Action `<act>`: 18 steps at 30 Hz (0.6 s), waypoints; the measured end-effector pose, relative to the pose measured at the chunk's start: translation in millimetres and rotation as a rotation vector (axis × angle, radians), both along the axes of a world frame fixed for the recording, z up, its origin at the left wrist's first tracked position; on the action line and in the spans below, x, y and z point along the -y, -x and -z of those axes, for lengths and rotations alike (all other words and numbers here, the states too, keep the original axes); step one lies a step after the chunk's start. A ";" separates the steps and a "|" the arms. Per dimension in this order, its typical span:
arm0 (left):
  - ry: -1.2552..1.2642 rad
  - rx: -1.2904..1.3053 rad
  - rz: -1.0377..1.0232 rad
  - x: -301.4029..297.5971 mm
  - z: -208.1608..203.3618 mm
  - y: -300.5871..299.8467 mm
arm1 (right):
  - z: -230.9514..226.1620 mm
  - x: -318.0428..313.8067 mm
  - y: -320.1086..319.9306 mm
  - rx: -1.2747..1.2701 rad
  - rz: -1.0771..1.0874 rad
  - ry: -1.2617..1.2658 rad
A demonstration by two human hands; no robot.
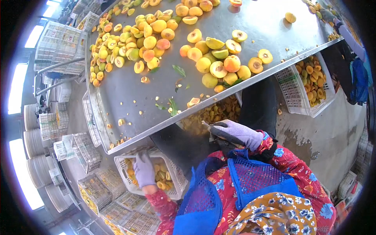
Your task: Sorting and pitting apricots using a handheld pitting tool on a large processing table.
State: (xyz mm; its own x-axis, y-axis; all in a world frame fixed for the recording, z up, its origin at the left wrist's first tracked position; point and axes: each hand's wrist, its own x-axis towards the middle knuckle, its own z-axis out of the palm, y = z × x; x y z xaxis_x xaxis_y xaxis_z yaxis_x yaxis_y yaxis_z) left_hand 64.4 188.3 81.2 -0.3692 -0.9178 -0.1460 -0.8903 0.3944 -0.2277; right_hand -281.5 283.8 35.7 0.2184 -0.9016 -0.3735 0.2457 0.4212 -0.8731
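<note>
My left hand point(143, 171), in a lilac glove, is over a white plastic crate point(178, 187) at the lower left. Its fingers look stretched out, a little blurred, above halved peaches point(161, 174) in the crate. Nothing shows in that hand. In front of my body, my right hand point(239, 134), in a lilac glove with dark grip patches, is closed round a small tool with a thin metallic tip point(205, 123); the rest of the tool is hidden. Beyond it, a metal table point(156, 92) carries cut and whole peaches point(218, 69), the nearest heap close to its front edge.
A bigger heap of peaches point(129, 43) covers the table's far left. Leaves point(172, 106) and scraps lie about. Peach pieces point(219, 113) fill a space under the table edge. Another white crate point(290, 88) stands at right, near another person's arm point(349, 39). Stacked crates point(131, 213) stand lower left.
</note>
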 end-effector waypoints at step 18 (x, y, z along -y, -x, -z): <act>-1.187 -1.663 -0.360 129.6 70.8 259.7 | -19.7 -13.3 32.0 -0.186 0.319 0.019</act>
